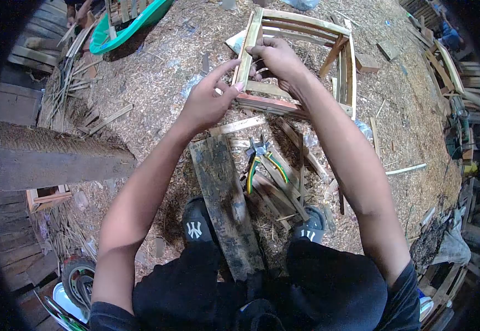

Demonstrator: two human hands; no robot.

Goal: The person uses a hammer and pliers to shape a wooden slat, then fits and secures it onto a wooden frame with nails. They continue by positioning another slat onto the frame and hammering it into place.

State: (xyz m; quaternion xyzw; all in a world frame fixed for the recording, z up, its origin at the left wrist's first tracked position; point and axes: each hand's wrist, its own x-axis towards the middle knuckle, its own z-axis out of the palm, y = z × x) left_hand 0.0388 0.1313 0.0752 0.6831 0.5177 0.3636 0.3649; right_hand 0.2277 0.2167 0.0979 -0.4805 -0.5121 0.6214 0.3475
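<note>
A slatted wooden crate frame (300, 22) rests on the littered ground ahead of me, its near bottom slat reddish. My left hand (209, 102) is at the crate's left side, thumb and forefinger closed on the upright pale slat there. From the inner side, my right hand (278, 60) curls its fingers around the same slat, higher up; some fingertips are hidden. Pliers (261, 160) with green and yellow handles lie with jaws apart on wood scraps, nearer my feet. Beside them a thick, worn plank (226, 204) runs between my sandals.
A green basin-like container (132, 30) holding slatted wood stands at the upper left. A heavy beam (58, 157) juts in from the left. Wood shavings and loose sticks (110, 118) cover the ground. A wheel (78, 281) is at lower left; another person's hand (80, 14) shows at upper left.
</note>
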